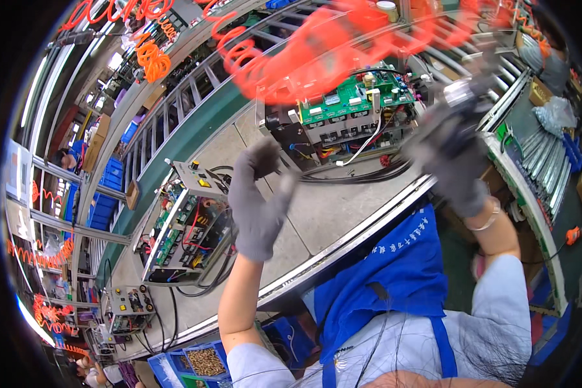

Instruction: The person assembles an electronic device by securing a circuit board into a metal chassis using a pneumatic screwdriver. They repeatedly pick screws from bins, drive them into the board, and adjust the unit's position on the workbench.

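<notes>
My left hand (258, 207), in a grey glove, is raised over the bench with thumb and fingers apart and nothing between them. My right hand (458, 171), gloved too and smeared by motion, is closed round a dark hand tool (462, 107) with a shiny metal part; its exact kind is blurred. Beyond my hands stands an open-framed electrical unit (349, 123) with a green circuit board (359, 97) on top, and a loose white cable hanging at its front. Left of my left hand, a second open unit (191, 220) sits tilted, its panel carrying a yellow switch.
Red coiled hoses (317, 52) hang blurred above the far unit. Black cables (362, 176) lie on the bench. Metal rods (543, 168) rest on the right side. Blue bins (204, 362) with small brass-coloured parts stand at lower left, near another unit (129, 307). A roller conveyor (181, 97) runs behind.
</notes>
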A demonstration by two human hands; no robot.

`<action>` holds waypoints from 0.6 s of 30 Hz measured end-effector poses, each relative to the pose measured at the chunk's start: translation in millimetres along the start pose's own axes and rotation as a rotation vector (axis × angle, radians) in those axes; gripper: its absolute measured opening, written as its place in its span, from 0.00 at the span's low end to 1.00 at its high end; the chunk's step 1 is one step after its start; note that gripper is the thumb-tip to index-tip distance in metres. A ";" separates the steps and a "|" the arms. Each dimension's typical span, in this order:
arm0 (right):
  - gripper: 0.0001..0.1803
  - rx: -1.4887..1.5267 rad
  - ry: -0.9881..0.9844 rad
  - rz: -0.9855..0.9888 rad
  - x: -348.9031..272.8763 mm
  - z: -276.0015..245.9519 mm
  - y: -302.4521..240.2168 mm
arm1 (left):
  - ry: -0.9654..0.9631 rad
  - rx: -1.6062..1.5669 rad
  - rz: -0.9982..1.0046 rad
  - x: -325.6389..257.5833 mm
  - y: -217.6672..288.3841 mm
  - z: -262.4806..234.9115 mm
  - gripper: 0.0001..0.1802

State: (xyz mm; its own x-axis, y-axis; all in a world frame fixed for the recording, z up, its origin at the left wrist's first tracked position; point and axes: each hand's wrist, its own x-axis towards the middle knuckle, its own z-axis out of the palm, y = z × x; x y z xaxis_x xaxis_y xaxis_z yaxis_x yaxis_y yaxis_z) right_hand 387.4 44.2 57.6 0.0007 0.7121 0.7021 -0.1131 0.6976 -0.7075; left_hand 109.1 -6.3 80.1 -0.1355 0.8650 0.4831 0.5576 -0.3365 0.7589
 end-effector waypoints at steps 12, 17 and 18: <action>0.34 -1.340 -0.099 0.338 32.1 -219.3 175.0 | -0.071 0.336 -0.497 22.3 -195.7 72.0 0.25; 0.37 -1.606 -0.426 0.466 30.1 -188.2 223.2 | -0.127 0.384 -0.633 33.3 -200.2 76.6 0.21; 0.36 -1.584 -0.463 0.358 34.7 -177.9 227.9 | -0.138 0.435 -0.632 31.7 -203.1 76.7 0.21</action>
State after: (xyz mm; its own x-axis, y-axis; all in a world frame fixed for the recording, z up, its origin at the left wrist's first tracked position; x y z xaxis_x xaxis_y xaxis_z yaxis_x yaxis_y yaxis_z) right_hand 538.4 241.9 -93.7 -0.1052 0.9599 0.2598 0.9940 0.1097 -0.0027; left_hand 54.3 118.0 -92.2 -0.4475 0.8920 -0.0647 0.6832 0.3876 0.6189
